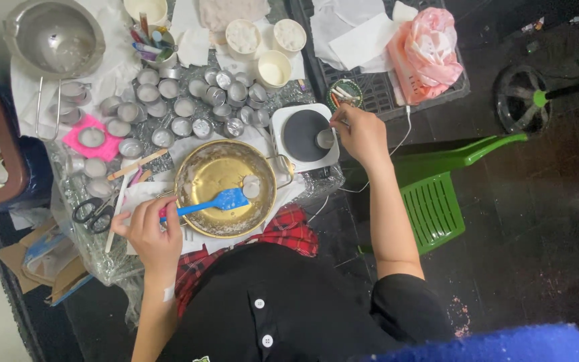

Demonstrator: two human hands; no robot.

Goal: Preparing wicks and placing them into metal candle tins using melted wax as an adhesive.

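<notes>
My left hand (147,231) grips the pink handle of a blue spatula (219,201), whose blade rests inside a gold metal bowl (199,173) near a white lump of wax (251,187). My right hand (360,134) reaches to a small metal cup (325,139) standing on the black plate of a white electric hotplate (288,150). Its fingers pinch something thin at the cup; what it is I cannot tell.
Several small metal tealight cups (182,107) cover the foil-wrapped table, one on a pink pad (92,139). Scissors (92,212) and wooden sticks lie left of the bowl. Three white wax cups (273,67), a steel bowl (55,37), a black crate, a green dustpan (433,208).
</notes>
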